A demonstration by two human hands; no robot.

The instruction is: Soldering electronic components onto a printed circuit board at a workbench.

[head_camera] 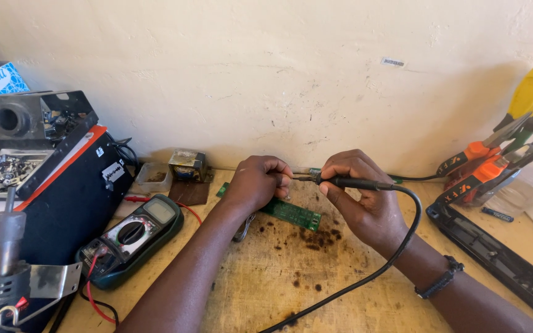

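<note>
My left hand is closed over the left part of a narrow green circuit board that lies on the scorched wooden bench. Whether the fingers also pinch something small is hidden. My right hand grips a black soldering iron like a pen. Its tip points left toward my left fingertips, just above the board. The iron's black cord loops down across the bench past my right wrist.
A green multimeter with red leads lies left of my left arm. Behind it stand a black box, a tray of metal parts and a small transformer. Pliers and screwdrivers stand at right, above a long black housing.
</note>
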